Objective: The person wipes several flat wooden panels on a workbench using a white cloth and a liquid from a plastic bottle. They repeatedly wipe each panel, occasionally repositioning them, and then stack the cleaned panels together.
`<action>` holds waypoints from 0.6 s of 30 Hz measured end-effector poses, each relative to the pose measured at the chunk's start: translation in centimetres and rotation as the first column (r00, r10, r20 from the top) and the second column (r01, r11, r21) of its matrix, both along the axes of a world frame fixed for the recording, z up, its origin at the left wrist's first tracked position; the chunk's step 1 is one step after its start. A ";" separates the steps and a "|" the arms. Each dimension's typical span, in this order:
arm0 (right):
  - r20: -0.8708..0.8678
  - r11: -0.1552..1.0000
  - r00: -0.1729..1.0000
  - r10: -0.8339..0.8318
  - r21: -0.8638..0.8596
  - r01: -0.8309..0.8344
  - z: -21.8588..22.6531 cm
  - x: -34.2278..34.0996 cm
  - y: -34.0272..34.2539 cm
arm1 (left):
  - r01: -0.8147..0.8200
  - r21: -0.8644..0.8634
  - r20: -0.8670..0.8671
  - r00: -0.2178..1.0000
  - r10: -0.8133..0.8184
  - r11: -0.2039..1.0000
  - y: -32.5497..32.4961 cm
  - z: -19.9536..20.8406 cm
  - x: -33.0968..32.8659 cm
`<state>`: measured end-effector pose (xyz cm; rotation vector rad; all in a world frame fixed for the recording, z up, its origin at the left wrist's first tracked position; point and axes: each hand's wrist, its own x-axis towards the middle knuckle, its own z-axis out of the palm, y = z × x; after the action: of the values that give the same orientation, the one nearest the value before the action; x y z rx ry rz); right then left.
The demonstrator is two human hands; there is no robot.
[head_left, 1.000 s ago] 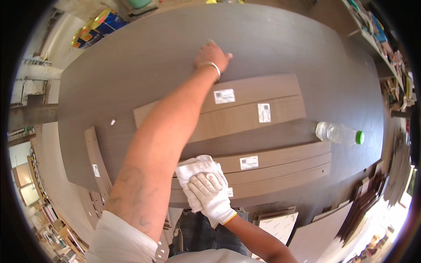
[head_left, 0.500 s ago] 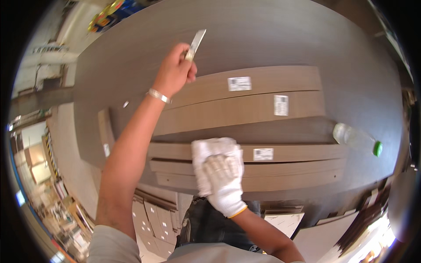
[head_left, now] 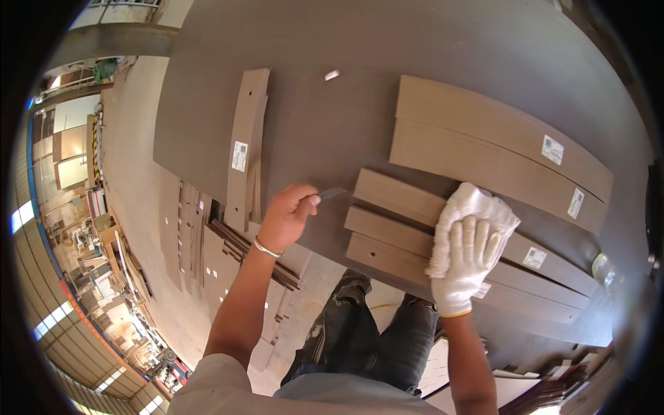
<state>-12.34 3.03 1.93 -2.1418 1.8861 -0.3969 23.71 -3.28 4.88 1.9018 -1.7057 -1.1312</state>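
Observation:
My bare left hand [head_left: 290, 211] is closed around a small flat-bladed knife [head_left: 333, 193], its handle mostly hidden in my fist. The blade points right, close to the left ends of several narrow brown boards [head_left: 394, 257]. On those boards my right hand [head_left: 468, 259], in a white knitted glove, presses a folded white cloth [head_left: 477, 197] under its fingers. Just beyond, two wider brown boards [head_left: 477, 135] lie side by side, with white labels near their right ends.
Narrow brown boards [head_left: 247, 152] lie crosswise on the dark table [head_left: 332, 41] at left. A small white piece [head_left: 333, 75] rests near the middle. A clear bottle [head_left: 603, 268] lies at the right. Stacked panels [head_left: 266, 259] stand below the table's left edge.
My view has swung to the left. My left hand with the knife has come down and nearer to the narrow boards' ends. The gloved hand stays on the cloth over the boards.

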 end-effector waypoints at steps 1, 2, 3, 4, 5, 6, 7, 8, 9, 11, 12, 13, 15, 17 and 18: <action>-0.021 1.000 1.000 0.006 -0.015 -0.006 -0.4 -0.2 0.3 | 0.100 -0.055 0.036 0.994 -0.098 0.993 0.1 -0.3 0.4; -0.049 0.998 0.999 -0.010 -0.056 0.007 -1.3 -0.8 0.8 | 0.128 -0.032 -0.022 0.991 -0.128 0.991 0.1 -0.7 0.5; -0.066 0.996 0.997 -0.032 -0.082 0.027 -1.5 -0.5 1.2 | 0.187 -0.029 0.004 0.982 -0.187 0.982 0.3 -1.0 0.7; -0.089 0.994 0.995 -0.050 -0.097 0.041 -1.6 -0.1 1.3 | 0.246 -0.025 0.028 0.969 -0.245 0.969 0.5 -1.3 0.7; -0.114 0.992 0.991 -0.073 -0.115 0.059 -1.8 0.4 1.2 | 0.309 -0.022 0.050 0.950 -0.308 0.951 0.5 -1.5 0.4; -0.130 0.989 0.989 -0.075 -0.136 0.058 -1.9 0.8 1.0 | 0.321 -0.014 0.039 0.946 -0.320 0.947 0.2 -1.3 0.1; -0.148 0.986 0.986 -0.078 -0.155 0.055 -1.7 1.2 0.6 | 0.346 -0.054 0.048 0.938 -0.343 0.937 0.1 -1.6 -0.1; -0.163 0.983 0.983 -0.082 -0.177 0.052 -1.7 1.4 0.3 | 0.369 -0.096 0.060 0.929 -0.365 0.924 0.0 -1.8 -0.3; -0.181 0.982 0.980 -0.078 -0.182 0.045 -1.9 1.5 0.3 | 0.392 -0.137 0.073 0.920 -0.386 0.910 -0.1 -2.1 -0.5; -0.215 0.981 0.974 -0.075 -0.191 0.033 -2.1 1.6 0.4 | 0.386 -0.150 0.098 0.922 -0.375 0.910 -0.8 -2.6 -0.7; -0.226 0.980 0.972 -0.072 -0.195 0.028 -2.2 1.5 0.5 | 0.385 -0.156 0.113 0.922 -0.371 0.910 -1.1 -2.8 -0.9; -0.236 0.980 0.969 -0.070 -0.199 0.022 -2.3 1.3 0.6 | 0.386 -0.194 0.109 0.922 -0.372 0.902 -1.3 -3.1 -1.3; -0.248 0.977 0.966 -0.068 -0.211 0.014 -2.7 1.3 0.7 | 0.391 -0.268 0.112 0.920 -0.374 0.880 -1.6 -3.6 -1.9; -0.253 0.975 0.965 -0.065 -0.223 0.008 -2.8 1.3 0.7 | 0.428 -0.292 0.152 0.904 -0.400 0.855 -2.0 -3.9 -2.2; -0.255 0.974 0.965 -0.065 -0.227 0.005 -2.7 1.3 0.7 | 0.447 -0.302 0.172 0.894 -0.413 0.842 -2.1 -4.1 -2.3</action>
<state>-11.02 3.78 -0.76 -2.4133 2.1125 -0.3656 21.42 -5.36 0.75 1.4243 -2.2945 -0.8165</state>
